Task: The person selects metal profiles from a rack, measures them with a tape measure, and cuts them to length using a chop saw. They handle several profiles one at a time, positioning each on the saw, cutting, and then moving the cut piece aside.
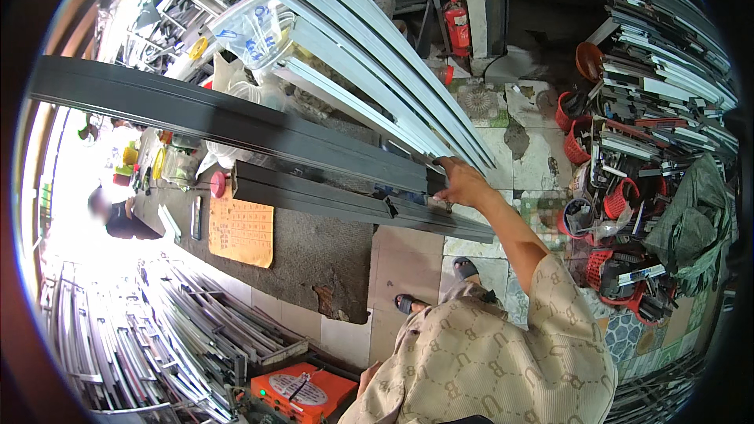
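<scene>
My right hand (465,182) reaches forward and grips the near end of a long dark grey metal profile (236,120), thumb below and fingers over the top. The profile slants up to the far left, above the bench. Just beneath it lies a shorter dark grey profile (314,198), its far end cut open and its near end below my right hand. Of my left hand (367,377), only a sliver shows low beside my shirt, close to an orange machine box (302,394); its fingers are hidden.
Long pale profiles (369,47) lie beyond the dark one. A yellow-orange sheet (241,228) rests on the worn grey bench (330,267). Metal lengths (149,338) are stacked lower left. Red baskets (577,141) of offcuts stand right, a fire extinguisher (457,25) behind. Another person (126,218) is far left.
</scene>
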### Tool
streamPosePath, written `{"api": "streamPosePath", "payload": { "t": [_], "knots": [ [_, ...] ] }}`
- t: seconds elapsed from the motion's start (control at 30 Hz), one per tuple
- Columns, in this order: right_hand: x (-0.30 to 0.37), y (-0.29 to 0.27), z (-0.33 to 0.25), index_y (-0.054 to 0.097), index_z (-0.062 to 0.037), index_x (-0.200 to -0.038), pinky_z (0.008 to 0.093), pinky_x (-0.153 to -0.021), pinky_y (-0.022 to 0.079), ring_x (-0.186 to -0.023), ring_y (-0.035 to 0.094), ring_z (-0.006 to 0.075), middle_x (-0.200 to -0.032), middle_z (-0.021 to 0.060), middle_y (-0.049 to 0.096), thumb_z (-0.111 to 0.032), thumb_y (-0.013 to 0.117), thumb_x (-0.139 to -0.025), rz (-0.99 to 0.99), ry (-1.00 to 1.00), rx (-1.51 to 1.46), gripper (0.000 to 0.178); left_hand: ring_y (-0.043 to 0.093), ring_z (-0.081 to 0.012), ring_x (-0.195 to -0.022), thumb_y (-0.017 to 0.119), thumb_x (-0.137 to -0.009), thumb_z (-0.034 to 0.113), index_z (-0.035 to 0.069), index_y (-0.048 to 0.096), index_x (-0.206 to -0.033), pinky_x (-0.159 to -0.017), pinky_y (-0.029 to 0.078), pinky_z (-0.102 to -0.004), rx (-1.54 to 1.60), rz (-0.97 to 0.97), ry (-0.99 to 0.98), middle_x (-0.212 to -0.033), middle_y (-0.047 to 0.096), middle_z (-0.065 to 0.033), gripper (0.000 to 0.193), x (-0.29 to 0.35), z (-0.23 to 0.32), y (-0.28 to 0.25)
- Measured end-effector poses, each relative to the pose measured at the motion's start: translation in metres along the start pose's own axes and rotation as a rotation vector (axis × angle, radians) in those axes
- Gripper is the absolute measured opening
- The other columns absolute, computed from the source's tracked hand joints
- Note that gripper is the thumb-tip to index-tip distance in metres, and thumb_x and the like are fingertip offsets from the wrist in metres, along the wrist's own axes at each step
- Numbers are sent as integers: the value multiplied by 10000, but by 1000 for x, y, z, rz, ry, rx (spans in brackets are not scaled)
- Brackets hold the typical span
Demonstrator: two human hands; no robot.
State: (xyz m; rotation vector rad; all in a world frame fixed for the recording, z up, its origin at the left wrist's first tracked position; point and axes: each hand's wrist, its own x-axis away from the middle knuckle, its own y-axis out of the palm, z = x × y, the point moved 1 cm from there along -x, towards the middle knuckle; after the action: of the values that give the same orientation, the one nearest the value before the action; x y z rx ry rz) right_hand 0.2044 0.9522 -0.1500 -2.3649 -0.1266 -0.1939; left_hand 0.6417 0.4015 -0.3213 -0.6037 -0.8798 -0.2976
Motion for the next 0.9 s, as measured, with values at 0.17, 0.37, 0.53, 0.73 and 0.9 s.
{"api": "streamPosePath", "payload": {
  "t": [0.17,0.37,0.53,0.73,0.9],
  "knots": [
    [-10,34,34,473,-43,-1433,470,-1061,463,-1299,541,413,-1373,225,579,-256,937,-675,27,-4,26,913,699,-297,-987,645,-969,304,81,623,-1217,-815,557,-425,23,-12,82,-1089,687,-110,334,-11,29,12],
    [-19,65,56,413,-14,-1488,469,-1026,488,-1280,546,420,-1337,238,589,-308,934,-658,46,-96,79,1023,690,-313,-988,638,-970,282,77,609,-1242,-833,546,-421,163,23,149,-1094,672,-125,341,-41,83,-1],
    [-18,77,60,527,-30,-1317,503,-982,494,-1215,575,419,-1251,215,629,-219,896,-677,95,-28,-18,763,690,-317,-992,637,-980,275,55,591,-1286,-841,551,-423,271,-17,100,-1130,670,-138,379,-49,108,-11],
    [12,72,54,529,-56,-1279,558,-1006,463,-1235,575,416,-1253,207,638,-115,861,-685,222,-59,-63,682,695,-310,-994,638,-989,269,36,580,-1313,-841,560,-423,172,-71,1,-1156,676,-143,404,-46,102,-10],
    [44,63,59,569,-61,-1256,493,-980,469,-1155,582,419,-1151,191,642,-123,859,-662,310,-74,-136,664,700,-304,-996,638,-996,264,21,572,-1336,-840,567,-423,147,-80,-12,-1179,682,-147,424,-39,92,-12]
  ]
}}
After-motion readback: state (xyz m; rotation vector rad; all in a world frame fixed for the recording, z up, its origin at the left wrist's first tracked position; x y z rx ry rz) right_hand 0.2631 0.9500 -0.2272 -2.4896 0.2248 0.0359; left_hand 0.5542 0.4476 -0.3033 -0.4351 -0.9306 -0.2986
